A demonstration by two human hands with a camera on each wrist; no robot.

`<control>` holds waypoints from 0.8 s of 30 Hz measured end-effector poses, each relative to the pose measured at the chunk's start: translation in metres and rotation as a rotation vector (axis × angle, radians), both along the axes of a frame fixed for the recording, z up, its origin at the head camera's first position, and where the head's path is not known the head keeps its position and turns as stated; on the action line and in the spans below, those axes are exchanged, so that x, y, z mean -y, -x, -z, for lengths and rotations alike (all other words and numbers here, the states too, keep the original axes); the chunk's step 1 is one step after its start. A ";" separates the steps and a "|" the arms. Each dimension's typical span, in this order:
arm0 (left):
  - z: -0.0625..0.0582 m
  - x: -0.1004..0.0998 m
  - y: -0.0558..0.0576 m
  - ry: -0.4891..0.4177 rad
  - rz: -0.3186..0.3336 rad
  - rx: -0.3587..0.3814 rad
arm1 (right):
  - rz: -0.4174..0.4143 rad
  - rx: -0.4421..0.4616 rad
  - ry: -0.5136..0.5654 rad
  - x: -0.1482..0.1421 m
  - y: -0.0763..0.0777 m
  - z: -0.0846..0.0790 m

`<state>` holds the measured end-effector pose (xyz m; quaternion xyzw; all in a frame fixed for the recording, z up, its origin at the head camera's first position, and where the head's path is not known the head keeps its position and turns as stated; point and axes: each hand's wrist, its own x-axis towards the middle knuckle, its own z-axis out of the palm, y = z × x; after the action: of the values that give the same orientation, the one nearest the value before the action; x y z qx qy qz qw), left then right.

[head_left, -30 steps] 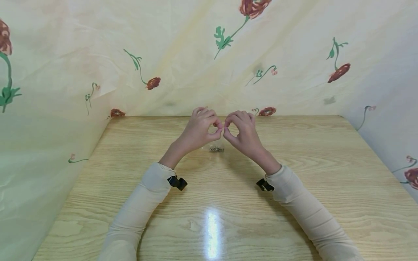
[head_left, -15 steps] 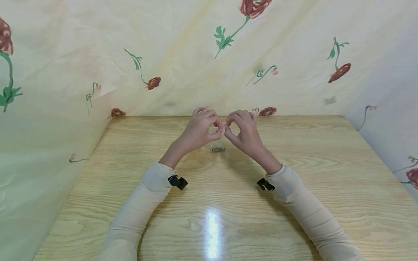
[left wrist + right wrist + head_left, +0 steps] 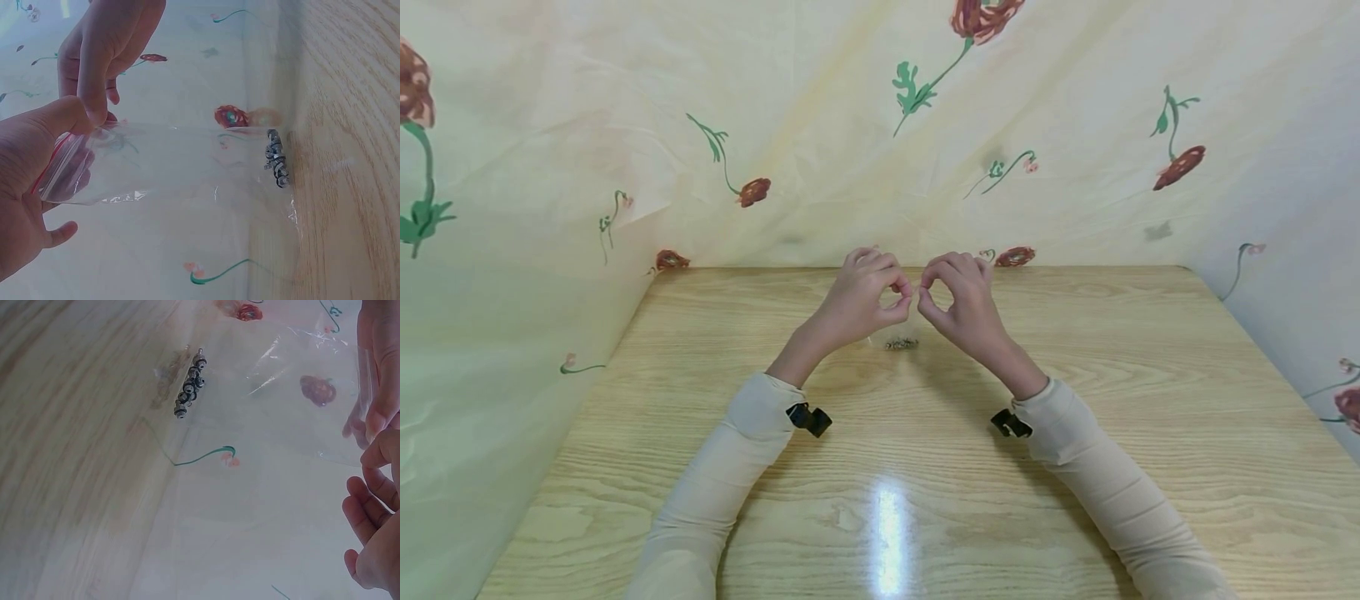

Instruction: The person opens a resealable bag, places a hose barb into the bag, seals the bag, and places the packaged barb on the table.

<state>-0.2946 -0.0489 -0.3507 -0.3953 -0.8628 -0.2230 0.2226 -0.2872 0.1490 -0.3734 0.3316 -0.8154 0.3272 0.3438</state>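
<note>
A clear zip-lock bag [image 3: 169,162] with a red line along its zip hangs between my hands, its bottom close over the table. At the bottom of the bag lie several small metal fittings [image 3: 189,387] with black rings. My left hand [image 3: 863,293] pinches the zipped top edge between thumb and forefinger. Right beside it, my right hand [image 3: 962,296] pinches the bag's top corner with thumb and fingertip. In the left wrist view the two sets of fingertips almost meet at that corner. The head view shows the fittings [image 3: 902,343] below the hands, and the clear plastic barely.
A wood-grain table [image 3: 880,417] stretches under both arms, with a bright light reflection near its front. Behind it and at both sides hangs a pale sheet [image 3: 820,125] printed with red flowers. Black straps [image 3: 809,419] sit at the cuffs of the light sleeves.
My right fingertips have moved slightly right, widening the small gap to the left ones. The fittings in the bag have shifted a little to the right. The left hand has stayed nearly still.
</note>
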 end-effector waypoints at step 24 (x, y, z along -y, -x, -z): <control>0.001 0.000 0.002 -0.008 0.006 -0.007 | 0.028 0.002 0.004 -0.003 0.001 -0.002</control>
<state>-0.2965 -0.0489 -0.3517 -0.3977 -0.8600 -0.2257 0.2265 -0.2885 0.1519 -0.3716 0.3191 -0.8196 0.3245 0.3480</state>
